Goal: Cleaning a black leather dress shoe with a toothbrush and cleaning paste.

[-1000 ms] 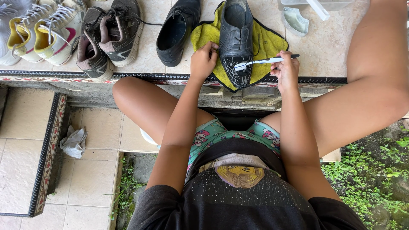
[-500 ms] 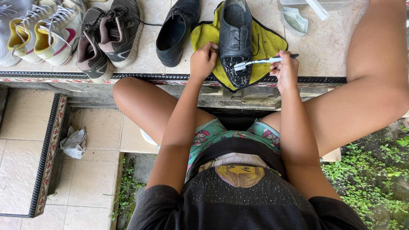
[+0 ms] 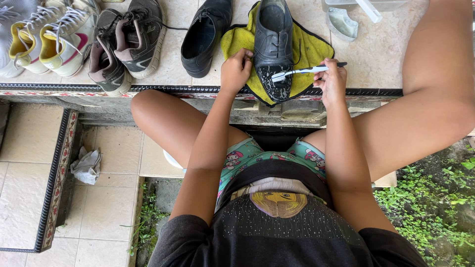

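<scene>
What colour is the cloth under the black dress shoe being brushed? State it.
Yellow-green with a dark edge; the cloth shows plainly in the head view, under the black dress shoe.

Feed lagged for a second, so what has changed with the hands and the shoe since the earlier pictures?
Almost nothing. The right hand still holds the toothbrush with its head over the black shoe toe; the left hand still steadies that shoe on the yellow cloth. The other shoes are unmoved.

On the tiled step sit two black leather dress shoes (image 3: 272, 42) (image 3: 205, 34), one yellow cloth (image 3: 307, 49), one white toothbrush (image 3: 307, 70), two grey-pink trainers (image 3: 123, 44) and two white-yellow sneakers (image 3: 49, 42).
</scene>
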